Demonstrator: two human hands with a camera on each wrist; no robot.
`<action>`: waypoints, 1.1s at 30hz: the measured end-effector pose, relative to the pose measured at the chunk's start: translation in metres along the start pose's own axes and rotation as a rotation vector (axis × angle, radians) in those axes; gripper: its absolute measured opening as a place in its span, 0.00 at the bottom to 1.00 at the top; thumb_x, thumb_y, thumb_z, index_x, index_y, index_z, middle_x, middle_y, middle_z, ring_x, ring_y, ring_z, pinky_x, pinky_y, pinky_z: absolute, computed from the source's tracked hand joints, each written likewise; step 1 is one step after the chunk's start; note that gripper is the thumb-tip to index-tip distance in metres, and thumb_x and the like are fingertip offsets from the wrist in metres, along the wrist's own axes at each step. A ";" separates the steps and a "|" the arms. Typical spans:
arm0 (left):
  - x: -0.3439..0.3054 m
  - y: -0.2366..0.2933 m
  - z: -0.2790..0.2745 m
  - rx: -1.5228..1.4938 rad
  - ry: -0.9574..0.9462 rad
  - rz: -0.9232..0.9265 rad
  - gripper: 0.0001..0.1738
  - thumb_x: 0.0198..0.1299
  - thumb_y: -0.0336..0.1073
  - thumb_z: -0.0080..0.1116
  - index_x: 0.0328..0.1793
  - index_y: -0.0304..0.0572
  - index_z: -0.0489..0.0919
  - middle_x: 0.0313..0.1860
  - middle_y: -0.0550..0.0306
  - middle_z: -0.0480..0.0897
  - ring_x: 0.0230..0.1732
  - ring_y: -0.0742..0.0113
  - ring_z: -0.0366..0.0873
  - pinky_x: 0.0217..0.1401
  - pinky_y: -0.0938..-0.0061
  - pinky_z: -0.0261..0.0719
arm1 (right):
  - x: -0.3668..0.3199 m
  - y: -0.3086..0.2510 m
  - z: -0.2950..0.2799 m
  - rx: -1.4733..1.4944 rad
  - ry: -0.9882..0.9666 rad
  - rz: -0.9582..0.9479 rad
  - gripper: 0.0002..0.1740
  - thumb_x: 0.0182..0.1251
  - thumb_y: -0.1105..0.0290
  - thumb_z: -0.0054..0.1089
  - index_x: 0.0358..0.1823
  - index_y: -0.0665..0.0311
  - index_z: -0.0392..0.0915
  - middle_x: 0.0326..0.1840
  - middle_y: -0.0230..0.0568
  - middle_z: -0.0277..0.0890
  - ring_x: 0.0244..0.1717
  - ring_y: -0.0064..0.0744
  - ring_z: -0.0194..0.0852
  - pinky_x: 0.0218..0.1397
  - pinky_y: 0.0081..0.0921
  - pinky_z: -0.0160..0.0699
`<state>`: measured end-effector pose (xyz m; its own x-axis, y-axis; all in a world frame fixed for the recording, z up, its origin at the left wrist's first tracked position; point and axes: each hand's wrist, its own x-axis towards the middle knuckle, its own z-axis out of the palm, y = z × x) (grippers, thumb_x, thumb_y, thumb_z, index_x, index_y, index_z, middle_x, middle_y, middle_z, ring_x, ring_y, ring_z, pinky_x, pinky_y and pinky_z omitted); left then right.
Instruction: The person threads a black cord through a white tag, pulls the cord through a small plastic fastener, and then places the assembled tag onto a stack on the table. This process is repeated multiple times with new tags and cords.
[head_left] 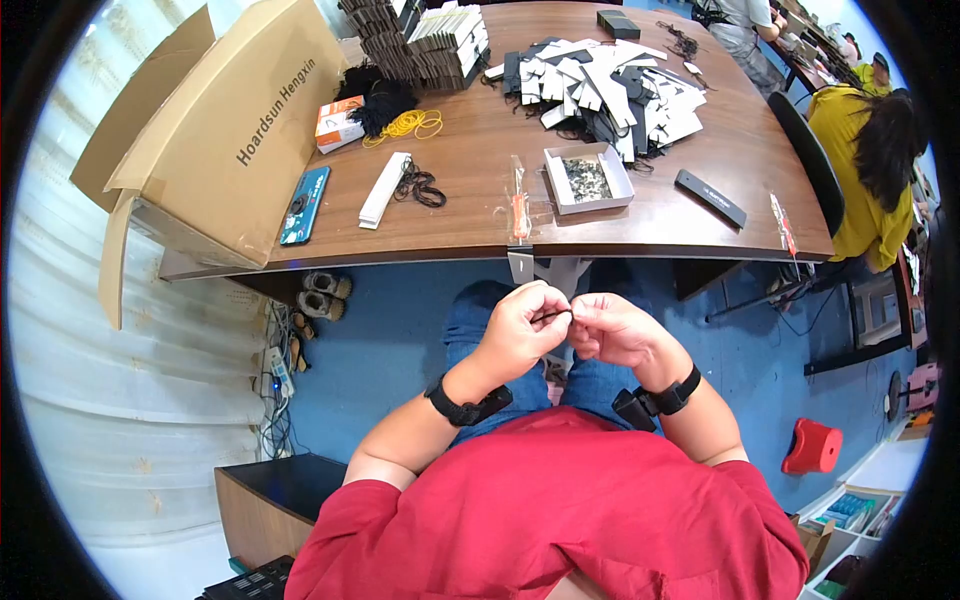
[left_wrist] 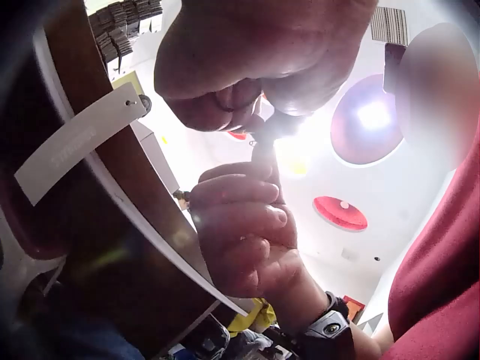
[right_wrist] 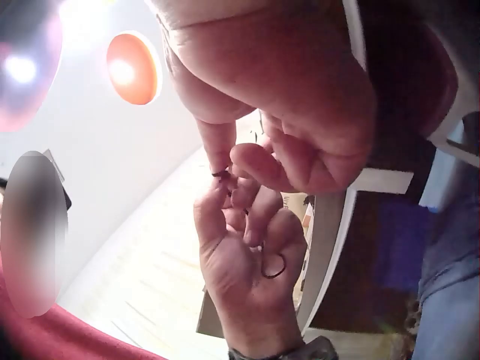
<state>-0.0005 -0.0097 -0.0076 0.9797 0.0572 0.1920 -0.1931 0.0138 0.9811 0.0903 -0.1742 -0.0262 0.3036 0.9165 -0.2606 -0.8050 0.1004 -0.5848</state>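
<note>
Close together in front of the torso, both hands work on a thin black cord [head_left: 550, 316]. My left hand [head_left: 520, 325] curls its fingers round the cord, and a small loop of it shows against the palm in the right wrist view. With thumb and forefinger, my right hand [head_left: 615, 328] pinches the cord's end; its other fingers are bent. Fingertips of the two hands nearly meet in the right wrist view, with a dark bit of cord between them. A pale tag [left_wrist: 79, 142] with a hole hangs at the table edge beside the hands.
On the table [head_left: 450, 235] lie a pile of black and white tags [head_left: 610, 90], a shallow white box [head_left: 590, 205] of small parts, a white strip [head_left: 384, 190] with black cord, and a dark bar [head_left: 710, 198]. A large carton [head_left: 240, 130] stands left.
</note>
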 end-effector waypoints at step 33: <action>0.009 0.002 -0.013 -0.670 0.007 -0.452 0.03 0.61 0.30 0.58 0.38 0.38 0.77 0.22 0.67 0.71 0.16 0.85 0.57 0.16 0.89 0.53 | -0.005 0.002 0.050 -1.378 0.516 -1.087 0.09 0.49 0.81 0.66 0.33 0.66 0.78 0.35 0.41 0.77 0.33 0.36 0.77 0.33 0.25 0.75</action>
<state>0.0077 0.0042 -0.0039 0.9708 -0.0905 -0.2222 0.2284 0.6325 0.7401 0.0623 -0.1593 0.0123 0.6684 0.4459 0.5954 0.6974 -0.0975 -0.7100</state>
